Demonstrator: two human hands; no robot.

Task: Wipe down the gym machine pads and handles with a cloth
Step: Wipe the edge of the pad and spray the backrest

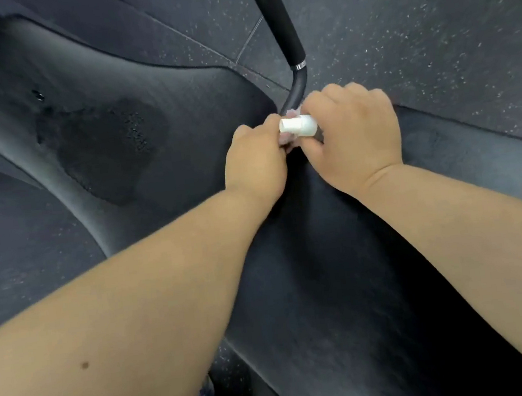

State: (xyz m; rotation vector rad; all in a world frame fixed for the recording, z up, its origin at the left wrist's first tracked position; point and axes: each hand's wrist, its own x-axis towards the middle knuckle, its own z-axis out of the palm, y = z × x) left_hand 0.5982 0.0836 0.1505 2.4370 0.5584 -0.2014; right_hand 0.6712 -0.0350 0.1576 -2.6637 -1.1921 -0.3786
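Both hands meet at the low end of the black handle (278, 20), a long bar running down from the top. The left hand (253, 158) grips a pink cloth (286, 138). The right hand (358, 136) grips a small white bottle (297, 127), which lies sideways and points left.

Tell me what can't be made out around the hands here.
Head view:
The cloth: only pink scraps show; left hand and right hand cover the rest.
The white cap: its body is hidden under the right hand.
The handle: top cut off by upper edge, base behind both hands.
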